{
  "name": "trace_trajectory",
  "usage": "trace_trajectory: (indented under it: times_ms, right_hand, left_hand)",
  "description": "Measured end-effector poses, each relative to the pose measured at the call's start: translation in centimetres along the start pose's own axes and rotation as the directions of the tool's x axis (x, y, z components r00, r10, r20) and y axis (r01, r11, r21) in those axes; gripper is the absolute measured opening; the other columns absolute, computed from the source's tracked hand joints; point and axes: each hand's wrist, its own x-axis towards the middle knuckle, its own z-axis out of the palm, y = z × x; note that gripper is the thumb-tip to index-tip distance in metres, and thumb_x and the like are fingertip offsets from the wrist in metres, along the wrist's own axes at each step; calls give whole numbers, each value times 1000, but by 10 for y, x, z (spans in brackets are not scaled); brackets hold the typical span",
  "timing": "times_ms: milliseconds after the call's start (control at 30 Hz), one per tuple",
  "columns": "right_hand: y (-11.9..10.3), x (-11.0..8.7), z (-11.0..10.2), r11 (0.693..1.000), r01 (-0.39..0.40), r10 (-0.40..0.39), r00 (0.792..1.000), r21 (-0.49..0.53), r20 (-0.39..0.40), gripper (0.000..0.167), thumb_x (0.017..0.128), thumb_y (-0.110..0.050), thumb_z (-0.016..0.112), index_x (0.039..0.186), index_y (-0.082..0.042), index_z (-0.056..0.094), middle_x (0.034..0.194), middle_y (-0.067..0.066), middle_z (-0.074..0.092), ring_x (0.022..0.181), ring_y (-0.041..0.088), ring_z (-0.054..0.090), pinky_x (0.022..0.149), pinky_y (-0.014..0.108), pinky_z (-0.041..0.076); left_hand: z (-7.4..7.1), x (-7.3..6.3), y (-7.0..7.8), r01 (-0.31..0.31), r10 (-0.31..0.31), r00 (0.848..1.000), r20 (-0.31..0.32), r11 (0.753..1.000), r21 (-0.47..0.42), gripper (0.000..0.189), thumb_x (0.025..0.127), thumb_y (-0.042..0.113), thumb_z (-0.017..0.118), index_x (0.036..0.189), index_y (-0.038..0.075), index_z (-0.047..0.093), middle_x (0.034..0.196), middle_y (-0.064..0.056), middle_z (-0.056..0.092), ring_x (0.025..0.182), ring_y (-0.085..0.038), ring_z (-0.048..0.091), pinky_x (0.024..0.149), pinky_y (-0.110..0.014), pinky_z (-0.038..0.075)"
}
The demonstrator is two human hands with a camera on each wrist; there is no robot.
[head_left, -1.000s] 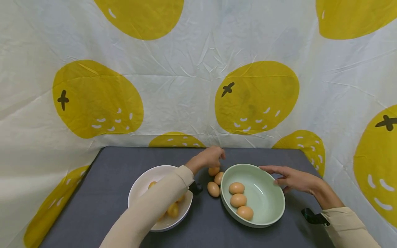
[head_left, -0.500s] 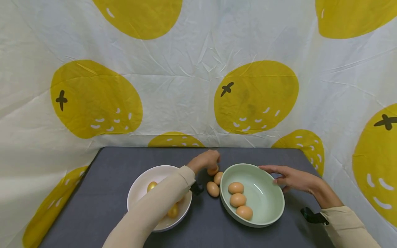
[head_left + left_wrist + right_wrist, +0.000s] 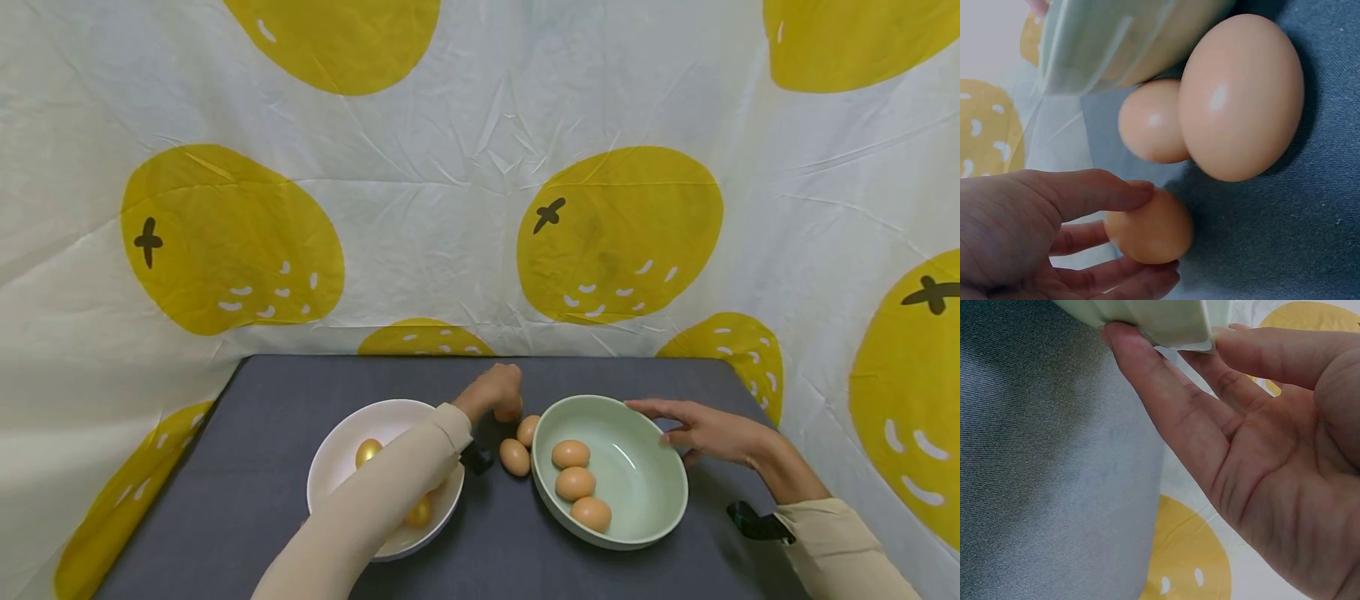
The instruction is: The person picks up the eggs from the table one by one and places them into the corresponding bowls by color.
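My left hand point(image 3: 495, 392) reaches beyond the white bowl toward the far part of the table. In the left wrist view its thumb and fingers grip a brown egg point(image 3: 1154, 231) from both sides. Two more brown eggs, a nearer one point(image 3: 514, 457) and a farther one point(image 3: 527, 430), lie against the left side of the green bowl point(image 3: 641, 475). Three brown eggs point(image 3: 575, 483) rest in a row inside that bowl. My right hand point(image 3: 712, 432) holds the bowl's right rim, thumb on the inside and fingers underneath the outer wall, as the right wrist view shows.
A white bowl point(image 3: 324, 467) stands on the left with gold eggs point(image 3: 368, 451) in it, partly hidden by my left sleeve point(image 3: 375, 500). The dark table point(image 3: 270, 417) ends at a white curtain point(image 3: 420, 250) printed with yellow fruit.
My left hand has lowered onto the farthest loose brown egg and drawn slightly left and closer, its fingers now round it. The right hand and green bowl stay in place.
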Motion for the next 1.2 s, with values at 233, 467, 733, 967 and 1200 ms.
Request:
trace_trajectory:
  times_ms: [233, 467, 733, 967, 1200]
  right_hand:
    - [-1, 0, 0, 1000, -5, 5, 1000, -2, -8, 64, 105, -5, 49, 163, -13, 23, 161, 33, 18, 125, 42, 56, 84, 50, 59]
    - [0, 0, -1, 1000, -9, 9, 1000, 11, -1, 64, 106, -5, 49, 163, -14, 22, 161, 33, 17, 126, 42, 56, 85, 52, 59]
    - [1, 1, -1, 1000, 2, -2, 1000, 15, 8, 64, 106, -5, 49, 163, -13, 22, 161, 34, 16, 124, 42, 57, 84, 52, 59]
    - [1, 0, 0, 1000, -7, 7, 1000, 21, 2, 64, 106, -6, 49, 163, -12, 21, 162, 35, 14, 125, 42, 57, 85, 53, 59]
    - [0, 1, 0, 1000, -7, 7, 1000, 22, 2, 64, 106, -5, 49, 163, -13, 22, 162, 34, 14, 126, 42, 57, 86, 53, 59]
  left_hand:
    - [-25, -44, 0, -113, 95, 987, -132, 983, -143, 31, 81, 0, 67, 63, 14, 46, 58, 3, 28, 52, -13, 19, 49, -27, 23]
    - [-37, -52, -10, -209, 163, 968, -191, 945, -251, 35, 83, 4, 72, 118, 5, 66, 100, -7, 64, 72, -18, 50, 62, -28, 43]
    - [-41, -58, -12, -312, 253, 943, -216, 899, -307, 35, 83, 0, 75, 117, 1, 67, 106, -12, 69, 80, -18, 59, 68, -26, 48]
    - [-43, -68, -5, -354, 304, 930, -208, 895, -273, 35, 80, 2, 77, 114, 2, 70, 104, -12, 71, 83, -18, 61, 70, -26, 50]
    - [-42, -76, 5, -354, 306, 929, -211, 900, -254, 34, 83, 4, 77, 115, 4, 68, 105, -12, 70, 84, -18, 61, 71, -26, 50]
